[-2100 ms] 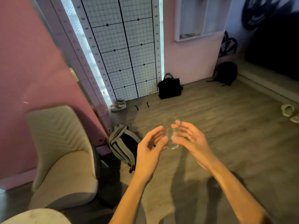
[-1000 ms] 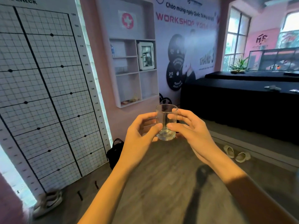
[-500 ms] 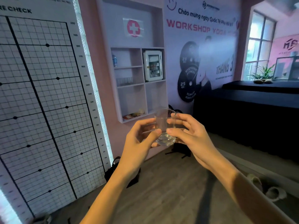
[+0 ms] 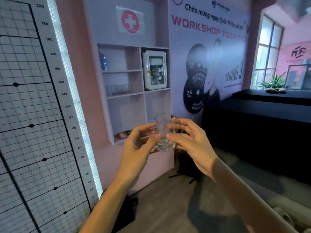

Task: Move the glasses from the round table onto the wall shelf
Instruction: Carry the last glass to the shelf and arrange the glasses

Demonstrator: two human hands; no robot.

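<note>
Closer now to the wall shelf (image 4: 134, 96) on pink wall — both hands' grip pinching glass (image 4: 164, 132), wood floor (image 4: 168, 207) below

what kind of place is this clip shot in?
Probably a gym or fitness studio. A wall banner reads "WORKSHOP YOGA" and shows 25 kg weight plates, a posture grid chart with a height scale fills the left wall, and a first-aid cabinet sits in the wall shelf.

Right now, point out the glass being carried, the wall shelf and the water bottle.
glass (image 4: 164, 130), head view, clear side wall.
wall shelf (image 4: 142, 71), head view, centre upright divider.
water bottle (image 4: 103, 62), head view, blue label.
</note>
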